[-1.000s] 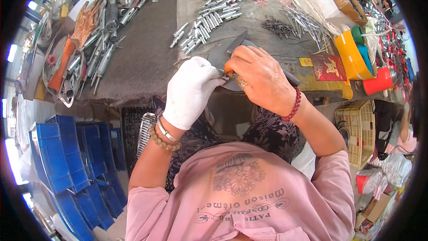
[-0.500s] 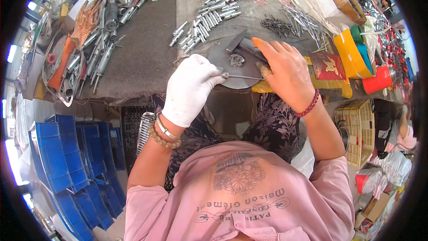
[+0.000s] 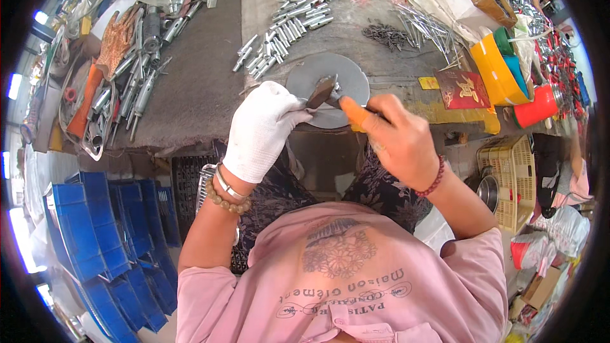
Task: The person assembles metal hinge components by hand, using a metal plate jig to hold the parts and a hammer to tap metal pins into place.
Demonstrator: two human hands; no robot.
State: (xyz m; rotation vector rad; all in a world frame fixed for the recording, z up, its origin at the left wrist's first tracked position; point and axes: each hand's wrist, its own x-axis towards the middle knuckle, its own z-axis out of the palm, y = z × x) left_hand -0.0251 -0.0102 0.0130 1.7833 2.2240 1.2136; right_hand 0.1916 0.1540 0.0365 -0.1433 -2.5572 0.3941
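Note:
My right hand (image 3: 403, 136), an orange cover on one finger, is wrapped round a hammer (image 3: 323, 93). Its dark head is over the round grey metal plate (image 3: 346, 70) at the table's front edge. My left hand (image 3: 264, 130), in a white knitted glove, is closed in a pinch just left of the hammer head. Between its fingertips is the end of a thin metal rod, mostly hidden now but plain in the earlier frame. A small rough metal lump on the plate is largely covered by the hammer.
Several silver metal tubes (image 3: 286, 35) lie beyond the plate. Dark chain-like pieces (image 3: 386, 36) and thin rods (image 3: 429, 28) are farther right, near a red packet (image 3: 462, 87) and yellow box (image 3: 499, 70). Tools and an orange glove (image 3: 116, 41) pile up left. Blue bins (image 3: 86, 222) stand below.
My right hand has let go of the rod's far end and taken up the hammer from the plate. The hammer head has swung down close to my left fingertips.

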